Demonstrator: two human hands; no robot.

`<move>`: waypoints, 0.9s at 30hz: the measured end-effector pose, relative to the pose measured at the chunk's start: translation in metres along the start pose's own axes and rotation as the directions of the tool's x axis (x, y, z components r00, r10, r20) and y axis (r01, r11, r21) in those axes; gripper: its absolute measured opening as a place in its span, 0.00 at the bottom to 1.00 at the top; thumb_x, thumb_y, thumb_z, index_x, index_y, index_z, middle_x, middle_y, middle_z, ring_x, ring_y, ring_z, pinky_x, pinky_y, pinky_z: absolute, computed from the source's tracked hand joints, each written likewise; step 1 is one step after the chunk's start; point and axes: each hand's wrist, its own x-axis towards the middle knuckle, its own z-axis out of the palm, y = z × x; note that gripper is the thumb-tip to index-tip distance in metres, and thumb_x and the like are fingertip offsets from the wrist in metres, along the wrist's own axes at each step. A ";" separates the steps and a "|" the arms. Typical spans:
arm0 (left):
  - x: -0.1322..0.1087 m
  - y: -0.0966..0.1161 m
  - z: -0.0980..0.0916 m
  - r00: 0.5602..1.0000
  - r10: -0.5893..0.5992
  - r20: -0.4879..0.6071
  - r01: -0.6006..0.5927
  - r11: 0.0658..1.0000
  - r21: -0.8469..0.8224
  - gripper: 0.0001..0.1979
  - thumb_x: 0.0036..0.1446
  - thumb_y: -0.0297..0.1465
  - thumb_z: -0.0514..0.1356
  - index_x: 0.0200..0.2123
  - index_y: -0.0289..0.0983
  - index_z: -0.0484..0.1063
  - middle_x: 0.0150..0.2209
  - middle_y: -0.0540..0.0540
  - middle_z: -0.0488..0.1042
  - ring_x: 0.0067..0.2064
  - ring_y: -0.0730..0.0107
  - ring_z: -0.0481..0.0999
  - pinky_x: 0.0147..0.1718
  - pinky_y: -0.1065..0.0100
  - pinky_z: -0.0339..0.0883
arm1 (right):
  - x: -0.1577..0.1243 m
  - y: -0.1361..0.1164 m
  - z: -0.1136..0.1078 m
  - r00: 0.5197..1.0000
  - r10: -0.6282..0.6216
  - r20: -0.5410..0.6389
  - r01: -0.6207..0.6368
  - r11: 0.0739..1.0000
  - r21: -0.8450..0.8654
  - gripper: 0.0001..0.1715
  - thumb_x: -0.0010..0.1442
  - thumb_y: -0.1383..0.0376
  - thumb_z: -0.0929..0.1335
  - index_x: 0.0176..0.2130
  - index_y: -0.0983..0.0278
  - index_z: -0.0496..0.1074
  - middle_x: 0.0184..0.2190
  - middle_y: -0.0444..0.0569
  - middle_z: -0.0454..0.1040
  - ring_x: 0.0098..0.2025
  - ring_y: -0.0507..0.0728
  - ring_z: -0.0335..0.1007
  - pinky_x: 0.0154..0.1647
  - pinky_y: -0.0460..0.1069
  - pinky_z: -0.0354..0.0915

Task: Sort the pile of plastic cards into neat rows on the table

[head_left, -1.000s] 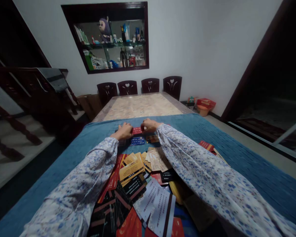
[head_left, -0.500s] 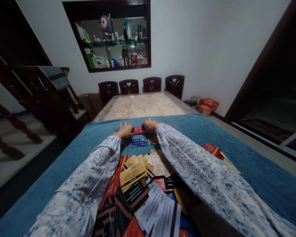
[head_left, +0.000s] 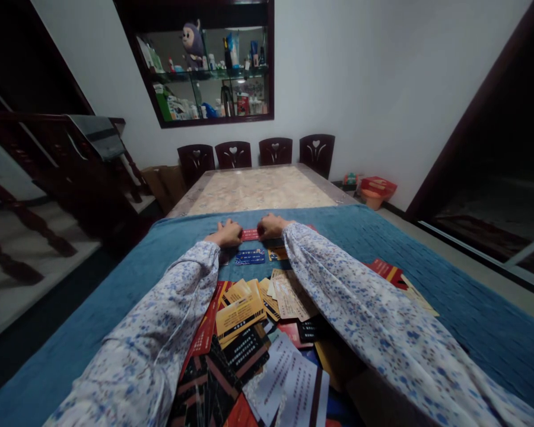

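"Quick one: what changes?"

"Barely anything. Over the last second both my hands keep to the red card [head_left: 250, 235], left hand [head_left: 225, 233] at one end, right hand [head_left: 271, 227] at the other. The framing shifts a touch (my head tipping, I'd guess), not the layout."

"Meaning what for the work?"

"My read: the red card isn't being carried anywhere; I'm steadying or adjusting it where it lies. With both hands at it, I wouldn't log that step as done."

"Grip?"

"Fingers curled, hands close together, the card's middle showing in the gap. Pinching the ends or just pressing? Can't tell for either hand; the fingertips are hidden."

"Card's position?"

"On the blue cloth [head_left: 142, 267], towards its far edge, just beyond the blue card [head_left: 250, 257]. A yellow card [head_left: 277, 254] sits beside the blue one, partly behind my right sleeve [head_left: 351, 293]."

"Anything else?"

"The pile, nearer me, between my forearms: gold cards [head_left: 240, 311], black cards [head_left: 247, 350], white cards [head_left: 305, 385], overlapping every which way. Neither hand touches it. Some red cards [head_left: 385, 271] lie apart, past my right sleeve."
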 end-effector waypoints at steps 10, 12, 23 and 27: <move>-0.005 0.007 -0.002 1.000 -0.020 0.020 0.019 0.999 0.026 0.15 0.56 0.29 0.57 0.45 0.37 0.77 0.58 0.32 0.69 0.63 0.39 0.60 0.57 0.36 0.59 | -0.002 -0.004 -0.001 1.000 -0.001 -0.005 0.001 0.999 -0.053 0.21 0.60 0.53 0.73 0.50 0.59 0.81 0.56 0.56 0.77 0.60 0.69 0.66 0.52 0.55 0.66; -0.005 0.008 -0.002 1.000 -0.021 0.021 0.021 0.999 0.027 0.15 0.56 0.28 0.56 0.45 0.37 0.77 0.58 0.32 0.69 0.63 0.40 0.60 0.58 0.36 0.59 | -0.002 -0.006 -0.002 1.000 0.006 0.001 -0.006 0.998 -0.067 0.22 0.60 0.54 0.72 0.51 0.59 0.81 0.57 0.56 0.76 0.61 0.69 0.65 0.53 0.56 0.66; -0.011 0.010 -0.005 1.000 -0.010 -0.009 0.011 0.997 0.081 0.14 0.57 0.29 0.57 0.45 0.36 0.77 0.57 0.33 0.71 0.62 0.42 0.62 0.58 0.39 0.59 | -0.004 -0.009 -0.002 1.000 0.009 0.004 -0.008 0.995 -0.095 0.25 0.60 0.53 0.71 0.53 0.61 0.80 0.57 0.59 0.75 0.62 0.70 0.65 0.55 0.59 0.66; -0.016 0.011 -0.009 1.000 0.004 -0.029 -0.002 0.996 0.088 0.15 0.56 0.29 0.57 0.46 0.35 0.77 0.56 0.31 0.71 0.62 0.41 0.62 0.57 0.40 0.60 | -0.006 -0.006 -0.004 1.000 0.002 -0.011 -0.003 0.994 -0.107 0.28 0.60 0.50 0.71 0.54 0.63 0.79 0.58 0.62 0.75 0.62 0.71 0.65 0.54 0.58 0.67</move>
